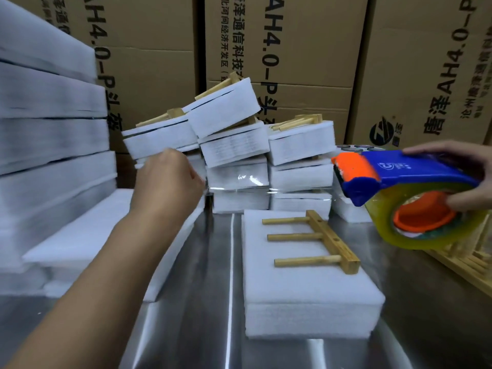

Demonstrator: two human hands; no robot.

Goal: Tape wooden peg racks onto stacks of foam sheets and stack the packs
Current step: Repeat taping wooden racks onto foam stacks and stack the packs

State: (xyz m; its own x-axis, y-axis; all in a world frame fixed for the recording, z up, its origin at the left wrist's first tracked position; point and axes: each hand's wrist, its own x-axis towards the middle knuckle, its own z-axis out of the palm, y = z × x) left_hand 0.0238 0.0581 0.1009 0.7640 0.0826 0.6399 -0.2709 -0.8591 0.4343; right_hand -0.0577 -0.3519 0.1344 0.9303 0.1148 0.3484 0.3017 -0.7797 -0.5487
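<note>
A stack of white foam sheets [306,296] lies on the steel table [213,302], with a wooden rack of three pegs [323,242] loose on top. My right hand [458,177] grips a blue and orange tape dispenser [404,193] carrying a yellowish clear roll, held above the stack's far right corner. My left hand [170,179] is raised left of the stack with curled fingers, pinching the end of a clear tape strip [266,189] that stretches across to the dispenser. Behind, a pile of taped packs [237,145] leans unevenly, wooden pegs showing on top.
Tall stacks of foam sheets [50,145] fill the left side, with lower foam piles [87,235] beside my left arm. Printed cardboard boxes [306,49] form the back wall. More wooden racks [468,265] lie at the right edge of the table.
</note>
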